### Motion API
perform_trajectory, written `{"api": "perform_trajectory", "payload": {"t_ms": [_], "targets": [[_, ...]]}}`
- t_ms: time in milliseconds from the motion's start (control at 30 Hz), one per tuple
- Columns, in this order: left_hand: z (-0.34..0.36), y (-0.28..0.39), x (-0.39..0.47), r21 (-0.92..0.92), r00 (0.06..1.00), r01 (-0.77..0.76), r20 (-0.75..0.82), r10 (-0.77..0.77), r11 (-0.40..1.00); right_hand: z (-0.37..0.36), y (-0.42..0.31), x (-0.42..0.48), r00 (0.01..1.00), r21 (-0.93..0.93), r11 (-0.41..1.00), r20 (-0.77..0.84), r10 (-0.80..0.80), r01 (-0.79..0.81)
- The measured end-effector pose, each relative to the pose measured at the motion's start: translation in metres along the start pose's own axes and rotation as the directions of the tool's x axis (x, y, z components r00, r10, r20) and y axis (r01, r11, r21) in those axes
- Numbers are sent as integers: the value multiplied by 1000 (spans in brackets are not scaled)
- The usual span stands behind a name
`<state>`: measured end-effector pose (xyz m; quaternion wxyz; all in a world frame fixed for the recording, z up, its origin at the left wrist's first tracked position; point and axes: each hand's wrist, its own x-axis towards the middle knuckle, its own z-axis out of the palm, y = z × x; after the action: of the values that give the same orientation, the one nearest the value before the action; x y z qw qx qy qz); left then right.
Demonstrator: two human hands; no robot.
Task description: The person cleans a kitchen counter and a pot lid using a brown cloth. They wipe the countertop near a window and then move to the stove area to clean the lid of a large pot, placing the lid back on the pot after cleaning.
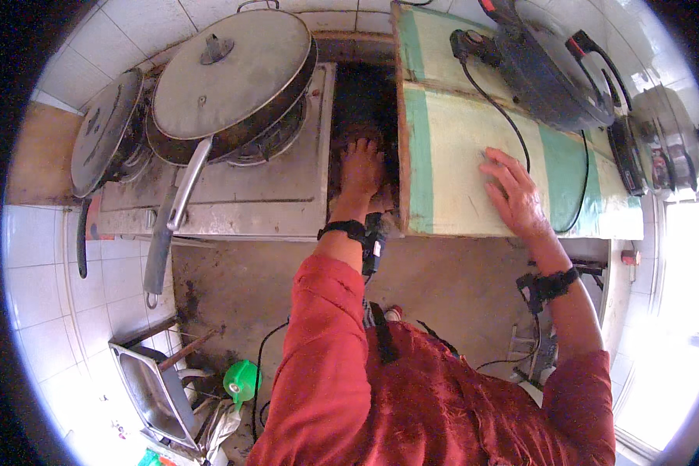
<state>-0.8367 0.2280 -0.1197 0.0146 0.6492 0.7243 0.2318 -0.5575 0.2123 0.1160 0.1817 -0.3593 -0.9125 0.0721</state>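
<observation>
My left hand (361, 170) reaches palm down into a dark gap (364, 96) between the gas stove (250, 195) and a cabinet top covered in green and cream stripes (454, 192). Its fingers are spread, and no held thing shows. Shadow hides what lies under the palm. My right hand (515, 195) is at the striped cover, fingers apart and holding nothing, close to a black power cord (509, 119). Whether its fingertips press on the cover I cannot tell. Both wrists wear black straps with small devices.
A large lidded frying pan (233, 76) sits on the stove, its handle jutting past the front edge. Another lidded pan (108, 134) stands left. A black electric pan (550, 76) rests on the cabinet. Below left are a metal sink (151, 390) and a green plastic container (242, 380).
</observation>
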Motion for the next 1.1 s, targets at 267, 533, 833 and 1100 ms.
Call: {"api": "perform_trajectory", "payload": {"t_ms": [267,533,833,1100], "targets": [[-28,5,-74,-11,985,-157,-81,155,988,1,2,-3,999,5,999,-4,-46,46],[-80,40,-126,-146,992,-126,-35,122,981,7,5,-4,998,-23,998,-24,-52,51],[-88,41,-160,-279,944,-286,84,320,917,5,2,-3,1000,-2,1000,-16,-17,17],[-119,28,-117,-616,965,24,-192,-180,787,3,-1,0,999,21,999,-23,-37,37]]}}
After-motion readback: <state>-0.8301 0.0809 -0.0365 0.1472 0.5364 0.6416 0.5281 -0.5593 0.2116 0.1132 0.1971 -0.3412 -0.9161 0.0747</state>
